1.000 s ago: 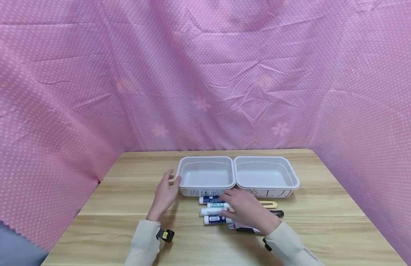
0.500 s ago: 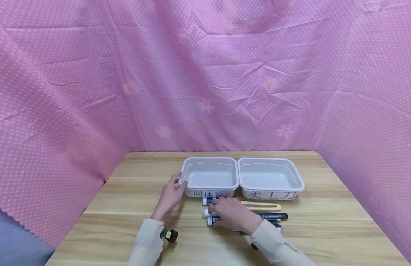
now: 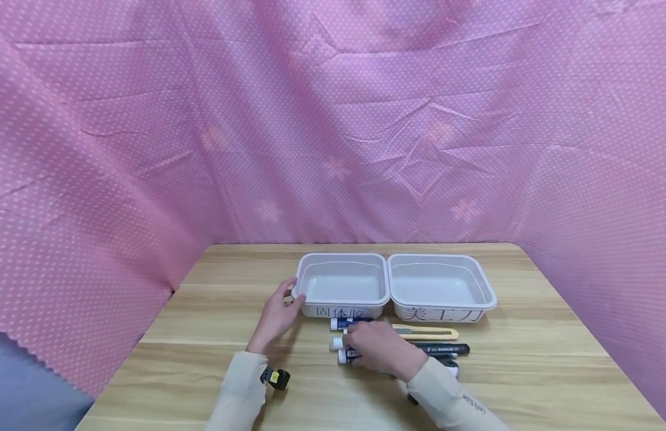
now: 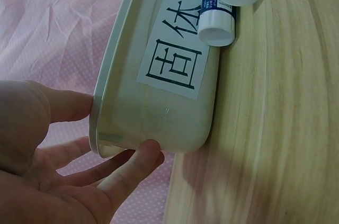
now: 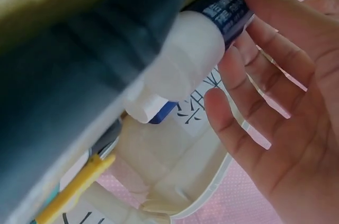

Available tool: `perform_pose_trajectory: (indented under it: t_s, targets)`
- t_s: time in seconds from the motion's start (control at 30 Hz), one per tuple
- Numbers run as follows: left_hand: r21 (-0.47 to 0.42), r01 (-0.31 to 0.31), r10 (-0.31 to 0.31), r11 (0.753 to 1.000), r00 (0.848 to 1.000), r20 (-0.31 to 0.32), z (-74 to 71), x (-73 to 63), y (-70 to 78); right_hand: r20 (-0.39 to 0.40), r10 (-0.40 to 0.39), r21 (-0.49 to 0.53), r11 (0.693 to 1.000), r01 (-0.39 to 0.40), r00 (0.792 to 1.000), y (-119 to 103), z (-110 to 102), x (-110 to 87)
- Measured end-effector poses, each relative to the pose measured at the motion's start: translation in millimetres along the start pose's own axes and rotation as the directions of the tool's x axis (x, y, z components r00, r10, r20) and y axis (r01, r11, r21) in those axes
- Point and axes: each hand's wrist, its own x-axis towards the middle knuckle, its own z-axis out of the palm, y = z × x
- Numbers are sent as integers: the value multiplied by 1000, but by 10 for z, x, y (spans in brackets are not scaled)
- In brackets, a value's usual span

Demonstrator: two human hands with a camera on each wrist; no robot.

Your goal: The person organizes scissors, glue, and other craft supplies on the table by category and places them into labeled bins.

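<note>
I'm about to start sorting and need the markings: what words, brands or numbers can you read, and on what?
"固体胶": front of left tray
"美工刀": front of right tray
Navy tubes: print too small or blurred
Dark slim tool: print too small
Right sleeve: print blurred

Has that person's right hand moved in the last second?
Yes: in the head view, the right hand has moved left and slightly nearer the person, judged against the right-hand white tray.

Perhaps a booth [image 3: 90, 149]: pink cloth [image 3: 359, 131]
</note>
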Motion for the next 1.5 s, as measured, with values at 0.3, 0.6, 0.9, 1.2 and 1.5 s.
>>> perform_pose_trajectory:
  t_s: [0.3,0.6,0.9,1.2,1.5]
  targets:
    - [6,16,-16,1000,1000,2,-14,8,-3,45,2,4,1000,-2,999,-54,-40,-55]
    - [-3,12,-12,1000,1000,21,-21,18,-13,8,18,6,1000,-18,1000,-57,-93,-113]
    - [3,22,-22,1000,1000,21,-8,18,-26,5,6,22,1000,-6,1000,-44,-116,-130]
    - [-7,32,-32,999,999,18,-20,0,-16,-3,2,97,995,-2,1000,-17,-194,-113]
    - [6,25,-25,1000,1000,13,-33,-15,-29,-9,27,160,987,-25,1000,59,-302,-97]
